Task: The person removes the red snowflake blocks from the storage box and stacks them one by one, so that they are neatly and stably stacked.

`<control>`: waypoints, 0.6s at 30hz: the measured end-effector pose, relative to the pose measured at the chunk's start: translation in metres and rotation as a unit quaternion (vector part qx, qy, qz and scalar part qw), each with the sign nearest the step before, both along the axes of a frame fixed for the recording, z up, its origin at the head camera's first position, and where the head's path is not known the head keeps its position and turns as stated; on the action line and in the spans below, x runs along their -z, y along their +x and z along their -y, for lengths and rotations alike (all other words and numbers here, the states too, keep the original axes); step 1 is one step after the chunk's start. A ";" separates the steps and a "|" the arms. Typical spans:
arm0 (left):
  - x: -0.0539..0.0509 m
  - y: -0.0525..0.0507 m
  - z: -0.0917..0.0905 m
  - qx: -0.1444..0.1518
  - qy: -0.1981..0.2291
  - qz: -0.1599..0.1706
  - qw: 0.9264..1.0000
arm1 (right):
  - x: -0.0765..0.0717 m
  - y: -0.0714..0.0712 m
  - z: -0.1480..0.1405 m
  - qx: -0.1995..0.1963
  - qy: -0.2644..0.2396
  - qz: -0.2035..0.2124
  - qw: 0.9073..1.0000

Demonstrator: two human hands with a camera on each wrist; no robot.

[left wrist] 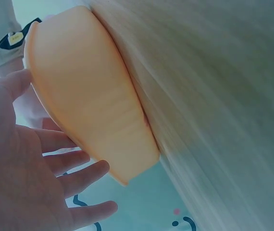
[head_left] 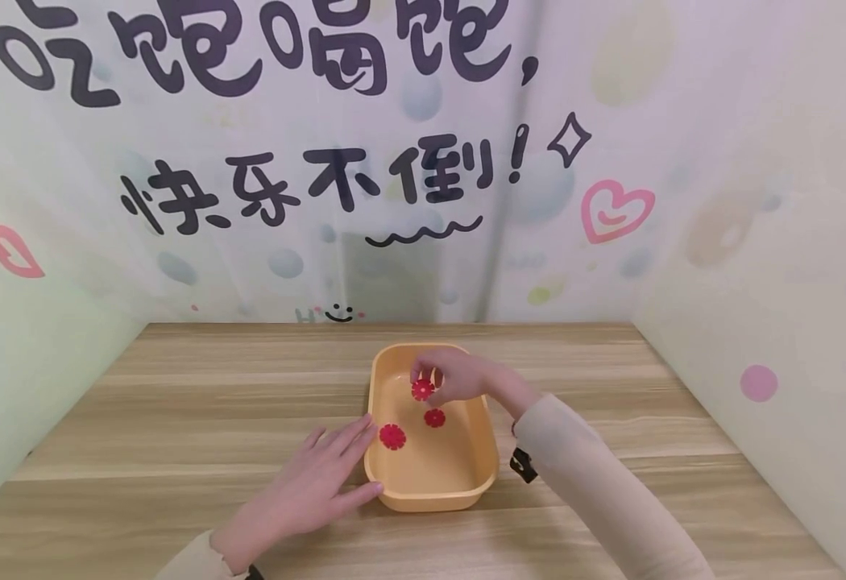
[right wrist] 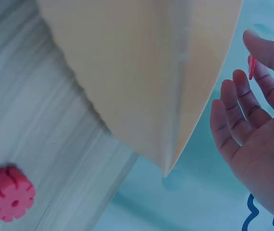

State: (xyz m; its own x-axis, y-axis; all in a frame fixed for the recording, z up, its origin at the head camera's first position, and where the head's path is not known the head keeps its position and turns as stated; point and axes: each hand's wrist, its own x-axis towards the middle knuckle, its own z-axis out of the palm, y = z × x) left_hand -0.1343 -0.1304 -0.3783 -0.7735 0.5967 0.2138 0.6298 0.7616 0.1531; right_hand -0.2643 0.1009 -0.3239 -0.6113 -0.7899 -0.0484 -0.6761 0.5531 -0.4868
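Observation:
A yellow-orange plastic tub (head_left: pixel 433 503) stands on the wooden table. Inside it lie two red notched discs (head_left: pixel 392 437), one at the left and one nearer the middle. My right hand (head_left: pixel 455 374) is over the tub, pinching another red notched disc (right wrist: pixel 251 67) between thumb and index finger while its other fingers are loosely bent. At the tub's left side, my left hand (head_left: pixel 314 479) touches the rim with fingers extended and spread; the left wrist view shows the thumb (left wrist: pixel 19 84) against the rim too.
Right of the tub, a red stack of notched pieces (right wrist: pixel 10 193) sits on the table (head_left: pixel 213 419), mostly hidden behind the right wrist in the head view. A printed curtain (head_left: pixel 408 274) hangs behind, and pale walls flank both sides.

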 end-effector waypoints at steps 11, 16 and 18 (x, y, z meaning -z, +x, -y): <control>0.000 0.000 0.000 -0.001 -0.002 -0.007 1.000 | 0.010 0.014 -0.026 -0.007 -0.032 0.004 0.999; 0.000 0.001 0.000 -0.002 -0.001 -0.008 1.000 | 0.014 0.019 -0.039 0.014 -0.029 0.017 0.999; 0.001 0.001 0.000 -0.001 0.000 -0.009 1.000 | 0.014 0.021 -0.044 0.017 -0.034 0.018 0.999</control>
State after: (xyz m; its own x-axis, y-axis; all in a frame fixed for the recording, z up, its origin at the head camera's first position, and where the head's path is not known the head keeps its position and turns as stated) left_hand -0.1338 -0.1305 -0.3790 -0.7711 0.5945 0.2280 0.6303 0.7634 0.1412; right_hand -0.2431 0.1451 -0.3381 -0.6373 -0.7704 -0.0179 -0.6388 0.5411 -0.5470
